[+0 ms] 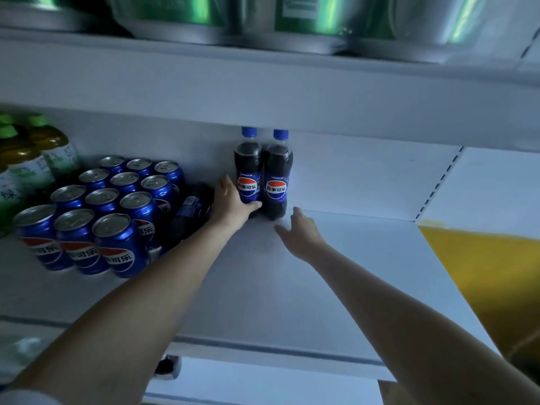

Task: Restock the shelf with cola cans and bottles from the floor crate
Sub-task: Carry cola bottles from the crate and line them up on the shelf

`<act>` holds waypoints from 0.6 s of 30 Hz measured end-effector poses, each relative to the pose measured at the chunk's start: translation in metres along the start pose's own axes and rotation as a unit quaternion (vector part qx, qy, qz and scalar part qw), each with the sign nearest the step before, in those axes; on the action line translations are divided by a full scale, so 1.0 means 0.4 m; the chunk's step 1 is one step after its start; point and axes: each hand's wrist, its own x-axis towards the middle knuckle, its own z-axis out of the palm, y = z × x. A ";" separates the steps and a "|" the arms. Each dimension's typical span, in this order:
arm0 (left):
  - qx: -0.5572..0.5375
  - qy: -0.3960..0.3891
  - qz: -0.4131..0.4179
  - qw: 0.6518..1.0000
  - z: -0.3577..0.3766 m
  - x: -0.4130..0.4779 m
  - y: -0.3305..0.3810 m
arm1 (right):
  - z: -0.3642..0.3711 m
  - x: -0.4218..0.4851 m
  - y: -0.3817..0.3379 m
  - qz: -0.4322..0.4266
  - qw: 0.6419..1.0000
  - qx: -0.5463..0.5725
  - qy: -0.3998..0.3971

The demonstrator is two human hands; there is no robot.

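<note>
A: Position of the stock?

B: Left cola bottle (248, 171) and right cola bottle (277, 176) stood upright, touching each other, against the back wall of the white shelf (321, 273).

A: Neighbours, obstructions?

B: Another dark bottle (193, 209) lay tilted just left of the pair, too blurred to describe further. Beyond it stood a block of cola cans (102, 206), upright in rows, then green-capped tea bottles (29, 159) at the far left. Green cans (181, 13) sat on the board above. A yellow panel (482, 273) was at the right.

A: Grips?

B: Left grip (233, 206) wrapped the left cola bottle low down, thumb across its front. Right grip (301, 232) was spread, fingers straight, holding nothing, just beside the right cola bottle's base. I could not tell whether they touched.
</note>
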 end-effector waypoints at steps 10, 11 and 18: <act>-0.238 -0.060 0.043 0.969 -0.059 -0.527 -0.023 | -0.099 -0.513 0.173 0.066 0.860 0.506 0.008; -0.263 -0.078 0.018 0.962 -0.061 -0.565 -0.015 | -0.112 -0.561 0.192 0.075 0.846 0.528 0.020; -0.376 -0.193 -0.114 0.899 0.007 -0.858 0.098 | -0.117 -0.869 0.466 0.248 0.673 0.689 0.101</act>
